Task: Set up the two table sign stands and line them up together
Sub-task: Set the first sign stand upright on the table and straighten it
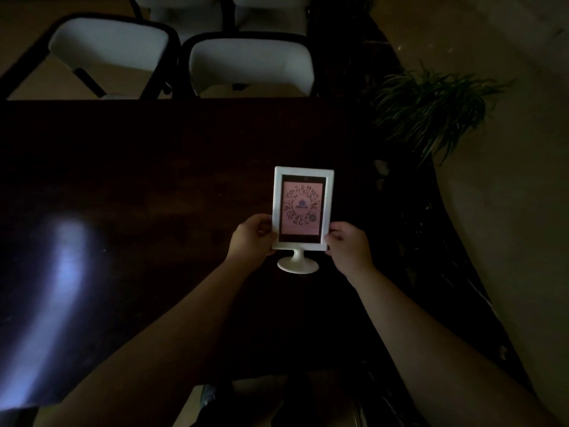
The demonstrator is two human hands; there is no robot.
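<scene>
One white table sign stand (302, 211) stands upright on the dark table (154, 167), right of centre. It has a round foot, a short stem and a white frame around a pink card with a code pattern. My left hand (251, 238) grips the frame's lower left edge. My right hand (348, 245) grips its lower right edge. The room is very dim, and I see no second stand.
Two white chairs with black frames, one (107, 47) on the left and one (251, 64) beside it, stand at the table's far side. A leafy green plant (431, 106) is off the table's right end. A pale light reflection (58, 272) lies on the table's left part.
</scene>
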